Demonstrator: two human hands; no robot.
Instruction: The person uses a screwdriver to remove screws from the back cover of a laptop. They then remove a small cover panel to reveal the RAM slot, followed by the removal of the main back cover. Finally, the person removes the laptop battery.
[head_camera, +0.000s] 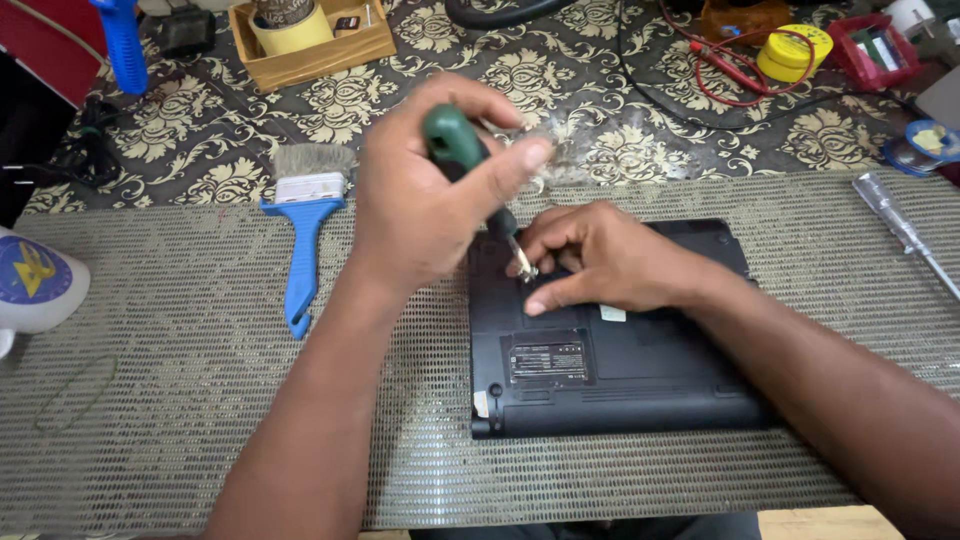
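The black plastic laptop (610, 370) lies upside down on the mesh mat (200, 400). The right hand (610, 262) pinches the screwdriver tip, seemingly over a screw; keep it vertical. The left hand (425, 195) grips the green-handled screwdriver (470, 165).

Laptop (620, 370): black, closed, lying bottom-up and flat on a grey mesh mat on the bench, long edge facing the person. A rectangular label sits on a raised panel left of centre on its underside; a small white sticker lies near the middle. The far left part is covered by the hands.

Screwdriver (470, 165): green handle, black collar, thin metal shaft. It stands tilted, handle up and to the left, tip down on the laptop's underside near the far left corner.
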